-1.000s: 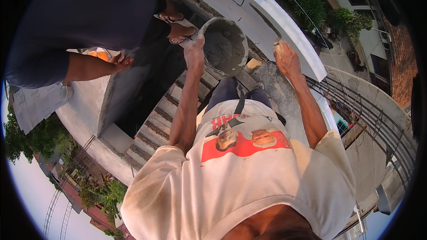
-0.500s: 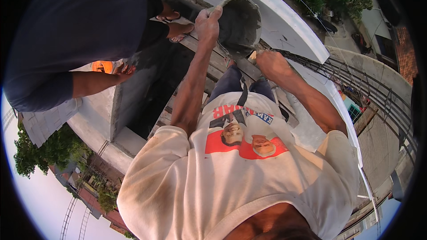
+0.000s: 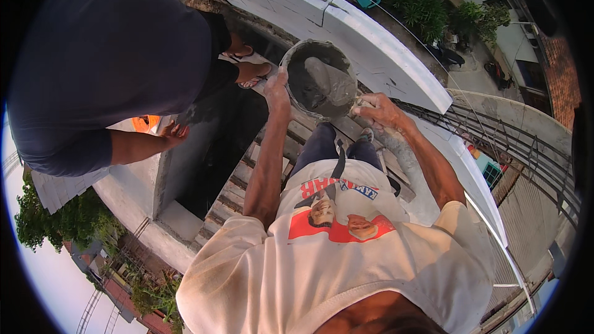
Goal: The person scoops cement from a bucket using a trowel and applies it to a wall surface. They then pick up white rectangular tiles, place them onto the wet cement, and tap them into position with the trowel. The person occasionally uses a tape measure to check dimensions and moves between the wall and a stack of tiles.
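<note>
A round bucket [image 3: 286, 76], grey with mortar, is tilted toward me in front of my legs. My left hand [image 3: 276, 91] is closed on its left rim. Inside lies wet grey mortar [image 3: 302, 88], with the mortar-coated blade of a trowel [image 3: 336, 83] across it. My right hand [image 3: 380, 111] is at the bucket's right rim, its fingers closed around the trowel's handle, which they mostly hide. Just beyond the bucket runs a wall of white blocks [image 3: 383, 49].
A co-worker in dark clothes [image 3: 117, 55] bends at the left, one hand [image 3: 176, 135] beside an orange object [image 3: 145, 124]. Wooden planks [image 3: 238, 179] lie underfoot, next to a dark opening [image 3: 213, 161]. Steel bars [image 3: 507, 136] stretch along the right; beyond the wall the ground drops away.
The bucket has come down nearer to me, and its inside now faces up more. The trowel blade now shows in it. My right hand has shifted down beside the rim.
</note>
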Available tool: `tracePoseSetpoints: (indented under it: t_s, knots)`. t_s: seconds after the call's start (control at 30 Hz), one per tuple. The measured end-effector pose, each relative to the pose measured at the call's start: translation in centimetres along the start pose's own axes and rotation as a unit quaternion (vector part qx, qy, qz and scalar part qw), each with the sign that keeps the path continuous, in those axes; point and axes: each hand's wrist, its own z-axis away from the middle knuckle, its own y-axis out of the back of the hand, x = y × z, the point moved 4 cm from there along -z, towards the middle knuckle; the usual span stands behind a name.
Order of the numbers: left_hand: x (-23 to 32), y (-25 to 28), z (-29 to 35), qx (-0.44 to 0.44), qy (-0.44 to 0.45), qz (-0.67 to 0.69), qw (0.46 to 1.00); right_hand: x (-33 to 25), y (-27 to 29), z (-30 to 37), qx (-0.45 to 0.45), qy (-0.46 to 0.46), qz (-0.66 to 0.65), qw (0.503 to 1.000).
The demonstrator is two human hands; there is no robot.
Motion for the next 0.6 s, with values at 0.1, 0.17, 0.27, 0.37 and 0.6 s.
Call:
tracePoseSetpoints:
  t_s: [0.1, 0.17, 0.27, 0.37, 0.6]
  knots:
    - [-1.6, 3.0, -0.7, 0.065, -0.017, -0.065, 0.996, -3.0, 2.4, -1.7, 0.067, 0.068, 0.008, 0.995]
    - [-1.6, 4.0, -0.2, 0.071, -0.042, -0.092, 0.992, -5.2, 4.4, -3.1, 0.099, 0.091, 0.033, 0.990]
    - [-1.5, 5.2, 0.2, 0.095, -0.031, -0.105, 0.989, -8.2, 7.1, -5.8, 0.233, 0.160, 0.274, 0.919]
    - [-1.2, 6.1, 0.3, 0.097, -0.017, -0.130, 0.987, -7.7, 8.5, -9.1, 0.368, 0.223, 0.436, 0.791]
    - [-2.2, 9.2, 1.2, 0.115, -0.022, -0.157, 0.981, -3.4, 7.3, -9.2, 0.372, 0.121, 0.418, 0.820]
